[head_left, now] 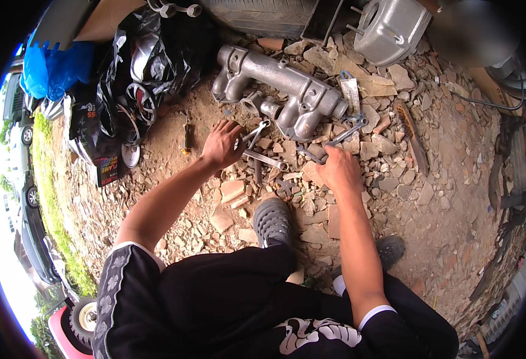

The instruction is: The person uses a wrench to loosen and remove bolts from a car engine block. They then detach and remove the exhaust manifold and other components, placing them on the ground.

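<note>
The person crouched over rubble-strewn dirt, and everything turned on the grey cast-metal manifold (281, 90) lying on its side on the stones. Just below the manifold's middle, the left hand (222, 145) rested on a loose cluster of wrenches (261, 157), fingers curled down over their handles as if gathering or picking one out; whether any was actually clamped in the grip could not be told, since the palm hid the contact. Below the manifold's right end, the right hand (339, 169) was closed in a fist round the handle of a long spanner (342, 136), whose head pointed up toward that end of the casting and lay just short of it. The step in hand looked like tool selection: one spanner already taken up, another being sorted from the pile, with neither tool seated on a fastener. The next move would seem to call for matching a wrench head to a bolt or stud on the manifold and steadying the casting, which sat unsupported on uneven stones and might rock under force. Left of the manifold lay crumpled black plastic bags (149, 66), with a blue one (53, 69) beyond them, and a round metal housing (388, 27) stood above its right end. A grey clog (272, 221) was planted well below it.
</note>
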